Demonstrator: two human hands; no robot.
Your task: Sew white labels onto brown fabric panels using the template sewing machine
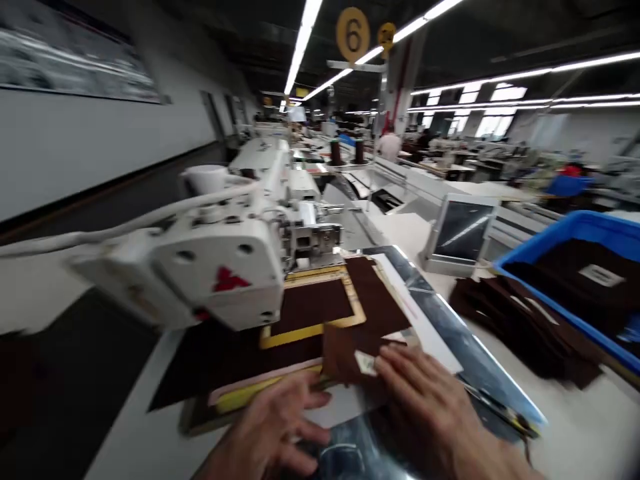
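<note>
My left hand [275,427] is at the front of the work plate, its fingers apart and nothing in them. Just beyond it lies a yellow strip [245,395] along the fabric's near edge. Fingers stretched out and pressed together, my right hand [427,393] lies flat on dark brown fabric [367,333], beside a small white label [367,363]. A yellow-edged frame [356,300] rests on the fabric, partly beneath the head of a white sewing machine [225,267]. The palms hide part of the shiny plate [345,453].
To the right, a blue bin [550,243] holds dark fabric, with a stack of brown pieces [525,327] beside it. A small screen [463,230] stands behind the plate. A thin dark tool [495,407] lies right of my right hand. Farther back is a person [389,145].
</note>
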